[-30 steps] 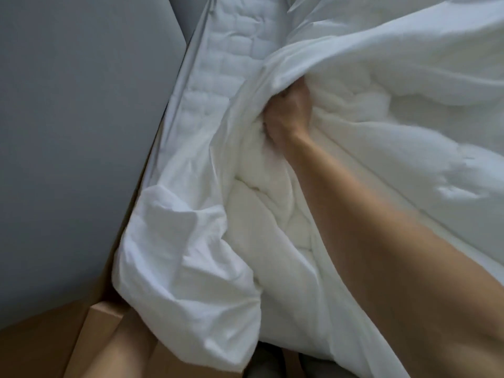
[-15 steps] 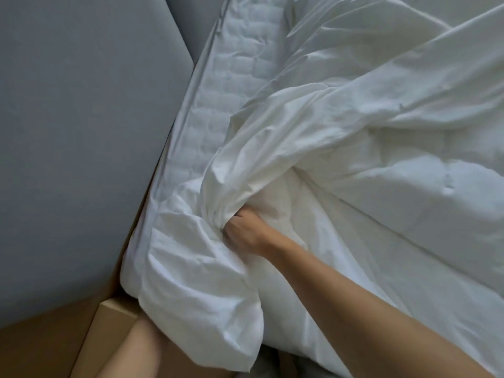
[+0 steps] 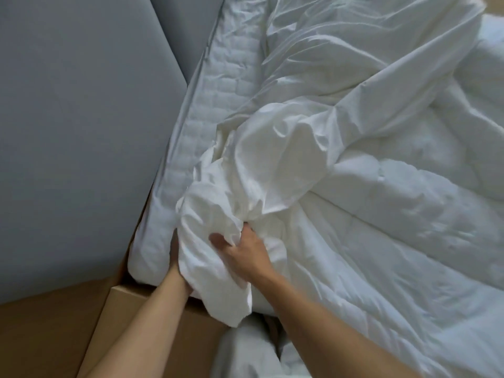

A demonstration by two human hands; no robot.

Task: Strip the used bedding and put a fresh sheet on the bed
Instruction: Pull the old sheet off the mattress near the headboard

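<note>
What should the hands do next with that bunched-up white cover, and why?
Probably pull the bunched cover toward the body, off the duvet: the left hand and right hand both grip it, and much of it lies over the duvet.

The bunched white cover (image 3: 218,214) hides most of the left hand (image 3: 174,257), so its grip cannot be told. The fingertips of the right hand (image 3: 245,255) are buried in folds it clutches. The bottom edge cuts off the left forearm (image 3: 136,323) and the right forearm (image 3: 341,336); the duvet (image 3: 395,214) runs off the right edge.
</note>
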